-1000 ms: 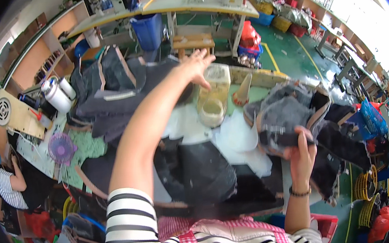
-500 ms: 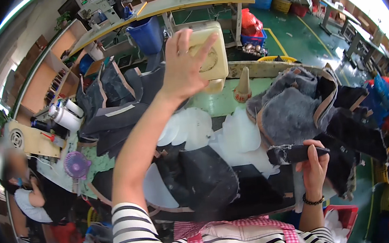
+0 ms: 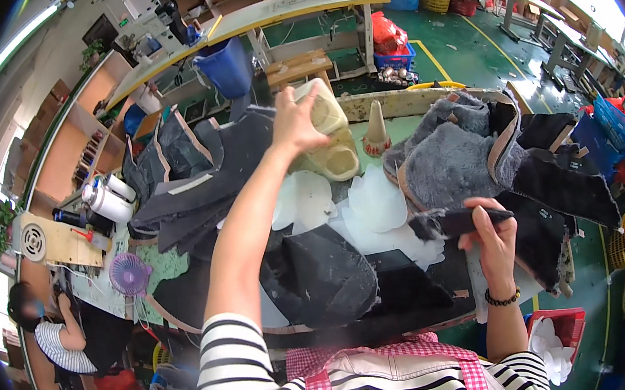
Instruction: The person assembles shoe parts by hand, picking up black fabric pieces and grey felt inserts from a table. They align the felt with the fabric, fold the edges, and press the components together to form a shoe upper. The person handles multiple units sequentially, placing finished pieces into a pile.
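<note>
My left hand (image 3: pixel 296 124) reaches far forward with its fingers on the upper piece of a cream plastic container (image 3: pixel 329 113). Below that piece, the container's lower part (image 3: pixel 339 160) shows a rounded recess; whether the two pieces are joined I cannot tell. A black-handled brush (image 3: pixel 459 223) lies in my right hand (image 3: pixel 494 240), its frayed, whitish tip pointing left above the pieces. White petal-shaped sheets (image 3: pixel 375 207) lie between my arms. Dark fabric pieces (image 3: pixel 332 273) are nearest me. A cream cone (image 3: pixel 376 129) stands right of the container.
Grey fleecy pieces (image 3: pixel 450 165) are heaped at right, dark ones (image 3: pixel 207 168) at left. A purple fan (image 3: pixel 129 273) and white bottles (image 3: pixel 107 200) stand at far left. Another person (image 3: pixel 61 336) sits at lower left. A blue bin (image 3: pixel 226 68) is beyond the table.
My left hand has drawn the container's upper piece lower and nearer, and more of the lower part now shows. My right hand has shifted slightly up and left with the brush.
</note>
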Demonstrator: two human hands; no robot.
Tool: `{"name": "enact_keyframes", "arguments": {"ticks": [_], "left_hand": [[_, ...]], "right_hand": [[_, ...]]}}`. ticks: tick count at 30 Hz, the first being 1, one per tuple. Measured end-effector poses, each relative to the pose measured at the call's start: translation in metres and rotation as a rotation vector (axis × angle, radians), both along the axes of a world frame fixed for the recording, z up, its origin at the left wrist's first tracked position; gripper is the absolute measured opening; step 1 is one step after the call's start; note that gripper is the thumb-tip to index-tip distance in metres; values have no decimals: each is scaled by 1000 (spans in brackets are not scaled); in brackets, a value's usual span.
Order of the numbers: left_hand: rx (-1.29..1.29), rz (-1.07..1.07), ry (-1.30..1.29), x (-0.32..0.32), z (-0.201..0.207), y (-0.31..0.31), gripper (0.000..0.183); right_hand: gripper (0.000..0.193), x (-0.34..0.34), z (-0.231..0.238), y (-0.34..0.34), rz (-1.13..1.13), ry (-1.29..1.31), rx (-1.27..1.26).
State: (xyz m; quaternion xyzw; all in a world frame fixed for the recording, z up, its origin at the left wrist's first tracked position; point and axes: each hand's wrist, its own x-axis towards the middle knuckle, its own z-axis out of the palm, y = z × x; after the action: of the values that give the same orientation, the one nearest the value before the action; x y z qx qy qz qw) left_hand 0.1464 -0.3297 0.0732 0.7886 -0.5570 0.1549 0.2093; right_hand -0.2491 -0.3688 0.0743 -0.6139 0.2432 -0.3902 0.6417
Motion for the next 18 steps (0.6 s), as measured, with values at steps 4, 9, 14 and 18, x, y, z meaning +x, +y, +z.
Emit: {"name": "enact_keyframes", "arguments": {"ticks": [4,9,14,18], "left_hand": [[27,-8,10,21,-14,1,114],[-68,123,26,19,23,8,107],[203,-82,226,31,18,9,113],[213,-48,320,48,-33,-11,109]], "right_hand": [[20,51,16,-11,83,203,-101],[20,107,19,-33,207,199,-301],[21,130,24,-42,210,262,-276],[22,156,6,-40,325,312,-348]]}}
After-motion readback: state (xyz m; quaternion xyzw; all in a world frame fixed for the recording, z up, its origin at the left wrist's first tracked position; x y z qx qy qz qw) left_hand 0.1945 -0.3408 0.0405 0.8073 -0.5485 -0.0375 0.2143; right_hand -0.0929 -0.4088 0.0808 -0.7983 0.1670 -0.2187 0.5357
